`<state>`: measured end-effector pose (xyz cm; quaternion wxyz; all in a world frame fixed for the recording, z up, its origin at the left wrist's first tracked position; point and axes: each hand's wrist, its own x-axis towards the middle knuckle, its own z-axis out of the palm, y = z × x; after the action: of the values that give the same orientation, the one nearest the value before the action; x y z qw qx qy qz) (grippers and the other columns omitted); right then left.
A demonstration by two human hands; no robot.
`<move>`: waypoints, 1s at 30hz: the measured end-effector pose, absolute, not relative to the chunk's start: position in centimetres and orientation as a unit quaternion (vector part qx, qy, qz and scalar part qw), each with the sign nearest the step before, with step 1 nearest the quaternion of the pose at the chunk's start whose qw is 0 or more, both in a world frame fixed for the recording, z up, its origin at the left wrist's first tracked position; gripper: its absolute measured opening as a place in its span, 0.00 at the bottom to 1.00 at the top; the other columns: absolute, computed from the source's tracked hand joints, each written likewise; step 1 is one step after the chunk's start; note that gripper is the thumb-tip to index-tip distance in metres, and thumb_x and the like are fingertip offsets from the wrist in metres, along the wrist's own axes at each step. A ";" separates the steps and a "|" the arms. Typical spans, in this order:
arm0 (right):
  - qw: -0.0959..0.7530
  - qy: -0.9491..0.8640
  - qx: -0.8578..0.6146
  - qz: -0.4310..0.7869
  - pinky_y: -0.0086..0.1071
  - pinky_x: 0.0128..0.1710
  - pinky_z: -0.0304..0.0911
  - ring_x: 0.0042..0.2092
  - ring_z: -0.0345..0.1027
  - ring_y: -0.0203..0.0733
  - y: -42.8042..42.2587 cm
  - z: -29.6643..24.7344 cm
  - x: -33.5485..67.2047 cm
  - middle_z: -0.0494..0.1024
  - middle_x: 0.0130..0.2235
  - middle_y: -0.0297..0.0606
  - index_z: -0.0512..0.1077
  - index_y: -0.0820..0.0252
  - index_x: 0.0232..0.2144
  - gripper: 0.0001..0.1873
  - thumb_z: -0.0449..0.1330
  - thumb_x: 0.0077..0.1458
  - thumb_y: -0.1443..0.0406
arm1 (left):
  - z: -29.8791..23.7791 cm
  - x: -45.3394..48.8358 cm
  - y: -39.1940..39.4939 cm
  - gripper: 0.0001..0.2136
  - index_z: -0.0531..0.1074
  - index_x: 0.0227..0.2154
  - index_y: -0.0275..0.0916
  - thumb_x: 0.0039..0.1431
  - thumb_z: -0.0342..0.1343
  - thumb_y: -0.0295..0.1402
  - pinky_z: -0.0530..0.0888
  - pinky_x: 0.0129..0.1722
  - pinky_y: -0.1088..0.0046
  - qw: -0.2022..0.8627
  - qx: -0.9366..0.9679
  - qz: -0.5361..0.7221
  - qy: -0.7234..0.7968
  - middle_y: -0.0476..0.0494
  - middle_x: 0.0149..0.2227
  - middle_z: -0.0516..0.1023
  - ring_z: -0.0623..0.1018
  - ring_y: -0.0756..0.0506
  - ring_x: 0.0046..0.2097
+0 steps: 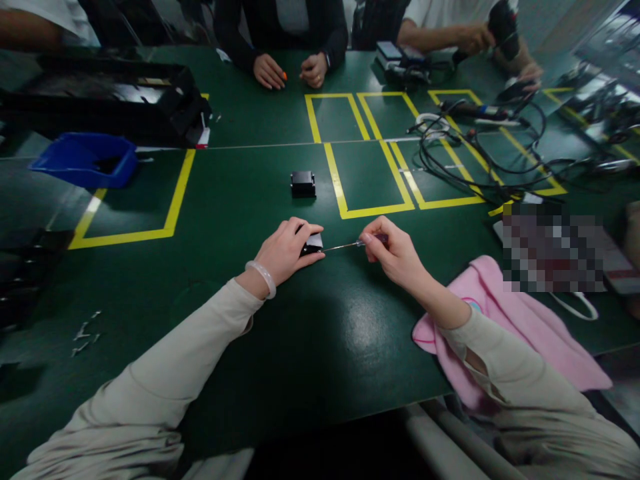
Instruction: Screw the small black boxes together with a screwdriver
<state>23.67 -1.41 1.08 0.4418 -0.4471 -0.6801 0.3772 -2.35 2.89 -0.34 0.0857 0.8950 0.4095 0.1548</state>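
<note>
On the green table, my left hand [284, 250] is closed around a small black box-like part [313, 244] with a pale top. Much of that part is hidden under my fingers. My right hand [393, 250] grips the dark handle of a screwdriver [345, 246]. Its thin metal shaft points left, and the tip meets the right side of the held part, near a small screw or pin. A similar black part [303, 184] stands on the table just beyond my hands.
A blue scoop-shaped bin [87, 160] and black trays [110, 100] stand at the left. Loose screws [85, 333] lie at the near left. Black cables [450, 153] sprawl at the right, beyond a pink cloth [520, 327]. Across the table are co-workers' hands [270, 71].
</note>
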 end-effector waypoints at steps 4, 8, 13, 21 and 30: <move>0.448 -0.679 -0.438 0.383 0.31 0.29 0.60 0.27 0.65 0.33 -1.4 1.0 23.8 0.71 0.28 0.28 0.67 0.55 0.42 0.08 0.58 0.68 0.58 | -0.4 -2.4 2.9 0.23 0.67 0.59 0.39 0.66 0.59 0.45 0.74 0.53 0.56 0.083 0.895 0.157 0.409 0.36 0.52 0.71 0.73 0.36 0.52; 0.442 -0.682 -0.435 0.388 0.32 0.31 0.61 0.27 0.65 0.33 -1.5 1.1 23.7 0.72 0.26 0.28 0.67 0.55 0.37 0.10 0.57 0.69 0.56 | -0.4 -2.4 2.9 0.23 0.67 0.59 0.40 0.66 0.59 0.45 0.75 0.53 0.56 0.086 0.894 0.161 0.409 0.36 0.52 0.71 0.73 0.36 0.52; 0.439 -0.695 -0.421 0.385 0.31 0.32 0.62 0.28 0.67 0.34 -1.5 1.2 23.7 0.74 0.27 0.29 0.67 0.56 0.37 0.12 0.55 0.70 0.55 | -0.3 -2.4 2.9 0.23 0.67 0.59 0.38 0.66 0.59 0.45 0.75 0.51 0.56 0.082 0.895 0.155 0.411 0.35 0.52 0.71 0.74 0.36 0.51; 0.422 -0.710 -0.445 0.346 0.31 0.31 0.60 0.28 0.67 0.34 -1.7 1.7 23.7 0.73 0.26 0.29 0.67 0.56 0.35 0.10 0.57 0.69 0.58 | -0.3 -2.4 2.9 0.23 0.67 0.59 0.39 0.66 0.59 0.45 0.75 0.52 0.56 0.082 0.895 0.155 0.410 0.36 0.52 0.71 0.73 0.37 0.52; 0.415 -0.717 -0.446 0.340 0.31 0.29 0.59 0.26 0.65 0.33 -1.6 1.8 23.7 0.71 0.24 0.28 0.67 0.56 0.34 0.12 0.56 0.69 0.56 | -0.3 -2.4 2.9 0.24 0.67 0.59 0.38 0.66 0.59 0.45 0.75 0.51 0.56 0.075 0.897 0.157 0.407 0.35 0.52 0.71 0.73 0.36 0.51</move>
<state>23.69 -1.59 1.76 0.4147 -0.4458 -0.7165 0.3403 -2.40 2.89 -0.30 0.0748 0.8966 0.4074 0.1567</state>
